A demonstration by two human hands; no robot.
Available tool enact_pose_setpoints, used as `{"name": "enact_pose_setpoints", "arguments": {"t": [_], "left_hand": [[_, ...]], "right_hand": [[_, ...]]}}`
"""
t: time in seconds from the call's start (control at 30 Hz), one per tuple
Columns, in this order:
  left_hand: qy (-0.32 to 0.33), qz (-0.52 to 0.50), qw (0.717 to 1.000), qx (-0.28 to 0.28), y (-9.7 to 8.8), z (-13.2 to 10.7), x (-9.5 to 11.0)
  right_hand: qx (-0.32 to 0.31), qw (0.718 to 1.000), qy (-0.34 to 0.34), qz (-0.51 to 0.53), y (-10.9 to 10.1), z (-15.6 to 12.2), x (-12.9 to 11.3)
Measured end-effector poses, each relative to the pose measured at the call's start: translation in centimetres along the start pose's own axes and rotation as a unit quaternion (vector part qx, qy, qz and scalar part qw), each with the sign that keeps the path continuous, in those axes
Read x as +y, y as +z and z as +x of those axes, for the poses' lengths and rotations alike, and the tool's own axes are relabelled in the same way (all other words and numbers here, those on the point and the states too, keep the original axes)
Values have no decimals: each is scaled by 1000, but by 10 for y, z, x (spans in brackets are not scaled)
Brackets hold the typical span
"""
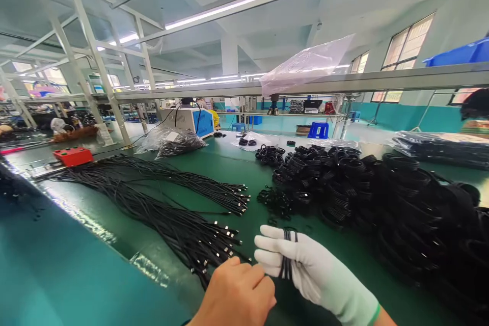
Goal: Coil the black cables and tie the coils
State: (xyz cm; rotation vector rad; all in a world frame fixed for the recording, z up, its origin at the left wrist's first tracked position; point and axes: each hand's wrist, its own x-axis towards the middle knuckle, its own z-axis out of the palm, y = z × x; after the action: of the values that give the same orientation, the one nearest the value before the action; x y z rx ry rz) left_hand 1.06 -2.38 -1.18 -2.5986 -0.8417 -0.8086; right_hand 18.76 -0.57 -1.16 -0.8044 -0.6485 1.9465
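Observation:
My right hand (305, 262), in a white glove with a green cuff, has its fingers bent and pointing left. Strands of black cable (286, 265) run in loops across and around those fingers. Just left of it, my bare left hand (239, 293) is closed, knuckles up; whatever its fingers hold is hidden. Long black cables (160, 214) with silver plug ends lie left of my hands. A small heap of thin black loops (275, 202) rests beyond my glove. To the right rises a large pile of coiled black cables (344, 183).
A red box with buttons (73, 156) sits at the bench's left edge. Clear bags (171, 141) and a blue-and-white machine (198, 121) stand farther back. Flat plastic-wrapped packs (443, 147) lie at far right. A metal shelf beam (237, 90) crosses above the green bench (233, 163).

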Motion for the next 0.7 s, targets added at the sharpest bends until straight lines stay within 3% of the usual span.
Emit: {"name": "enact_pose_setpoints", "arguments": {"t": [0.1, 0.2, 0.33, 0.4, 0.47, 0.57, 0.7], "left_hand": [[-6, -41, 999, -32, -7, 5, -11], [-89, -186, 971, -116, -13, 14, -30], [-281, -445, 824, -209, -3, 18, -48], [-309, -476, 796, -211, 8, 16, -51], [-303, -462, 811, -194, 17, 12, -52], [-303, -429, 833, -175, 23, 5, -50], [-328, -229, 896, -190, 19, -5, -37]], "right_hand": [[-95, 994, 23, -39, 4, -1, 10], [-223, 969, 90, -54, 4, 0, 23], [-250, 957, 146, 6, 4, 5, 37], [-257, 953, 154, 52, 7, 8, 40], [-255, 953, 129, 98, 9, 10, 39], [-183, 975, 26, 124, 7, 11, 28], [-84, 987, -53, 130, -3, 12, 9]]}}
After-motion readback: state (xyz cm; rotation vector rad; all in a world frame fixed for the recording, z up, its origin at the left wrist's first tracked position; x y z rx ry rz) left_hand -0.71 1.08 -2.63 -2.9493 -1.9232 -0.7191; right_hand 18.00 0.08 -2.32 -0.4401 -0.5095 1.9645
